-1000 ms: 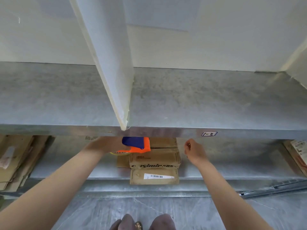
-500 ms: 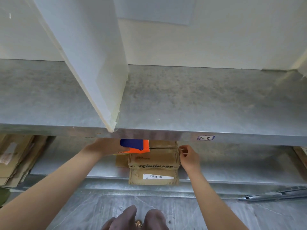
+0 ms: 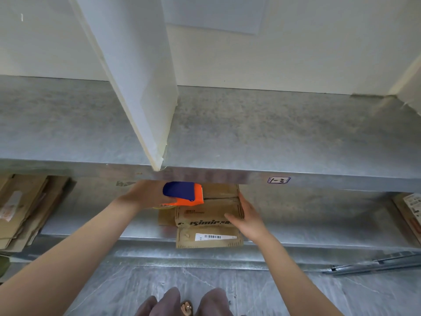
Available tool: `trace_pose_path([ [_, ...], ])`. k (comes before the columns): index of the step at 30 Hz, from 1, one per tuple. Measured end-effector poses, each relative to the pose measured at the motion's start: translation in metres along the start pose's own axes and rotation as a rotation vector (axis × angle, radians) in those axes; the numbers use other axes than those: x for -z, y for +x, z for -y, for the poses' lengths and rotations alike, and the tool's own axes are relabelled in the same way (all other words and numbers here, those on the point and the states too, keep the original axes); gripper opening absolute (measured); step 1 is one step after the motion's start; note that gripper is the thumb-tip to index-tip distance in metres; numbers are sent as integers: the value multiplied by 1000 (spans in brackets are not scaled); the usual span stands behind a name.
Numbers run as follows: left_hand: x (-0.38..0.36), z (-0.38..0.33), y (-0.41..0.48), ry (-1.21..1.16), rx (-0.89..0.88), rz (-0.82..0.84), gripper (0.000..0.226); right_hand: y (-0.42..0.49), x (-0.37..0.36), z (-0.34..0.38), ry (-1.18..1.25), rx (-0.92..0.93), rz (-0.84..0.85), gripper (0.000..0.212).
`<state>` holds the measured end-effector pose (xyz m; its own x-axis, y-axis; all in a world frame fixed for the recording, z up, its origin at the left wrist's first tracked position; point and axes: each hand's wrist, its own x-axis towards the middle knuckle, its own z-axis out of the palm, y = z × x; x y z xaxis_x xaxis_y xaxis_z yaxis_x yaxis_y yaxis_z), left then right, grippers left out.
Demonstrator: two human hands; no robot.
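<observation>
Your left hand (image 3: 145,195) holds the tape dispenser (image 3: 182,192), probably wrapped round its handle, though the upper shelf (image 3: 273,133) hides the fingers. Its toothed edge sits at the left end of the cardboard box (image 3: 205,215) top seam, ready, I judge, to run tape across. Your right hand (image 3: 248,215) lies flat against the box's right end, fingers straight, bracing it against sliding. The box sits on the lower shelf (image 3: 319,224), flaps closed, contents unseen. Flattened cardboard (image 3: 22,208) is stacked at the left.

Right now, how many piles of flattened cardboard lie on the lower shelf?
2. The left pile lies at the far left end of the lower shelf; the right pile at its far right. The upper shelf may hide others.
</observation>
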<state>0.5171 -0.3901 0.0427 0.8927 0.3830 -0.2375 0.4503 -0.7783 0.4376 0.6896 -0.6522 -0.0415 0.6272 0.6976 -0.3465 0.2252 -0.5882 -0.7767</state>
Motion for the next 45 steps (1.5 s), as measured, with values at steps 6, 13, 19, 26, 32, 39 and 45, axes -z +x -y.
trace_pose_path([
  [6, 0, -2, -9, -86, -30, -23, 38, 2, -6, -2, -6, -7, -70, 93],
  [13, 8, 21, -26, -176, 6, -69, 48, 3, -10, 2, 25, -26, -105, 86],
  [19, 31, 46, -41, -161, 26, -84, 68, 5, -11, 6, 19, -62, -75, 85],
  [26, 35, 86, -63, -83, 69, -68, 61, 6, -12, 7, 46, -92, -69, 84],
  [32, 29, 104, -72, -4, 77, -64, 66, 6, -12, 9, 28, -104, -86, 84],
  [39, 12, 102, -52, 34, 90, -21, 67, 4, -14, 14, 27, -108, -100, 85],
  [45, 4, 101, -40, 49, 122, 26, 69, 5, -14, 15, 46, -117, -96, 85],
])
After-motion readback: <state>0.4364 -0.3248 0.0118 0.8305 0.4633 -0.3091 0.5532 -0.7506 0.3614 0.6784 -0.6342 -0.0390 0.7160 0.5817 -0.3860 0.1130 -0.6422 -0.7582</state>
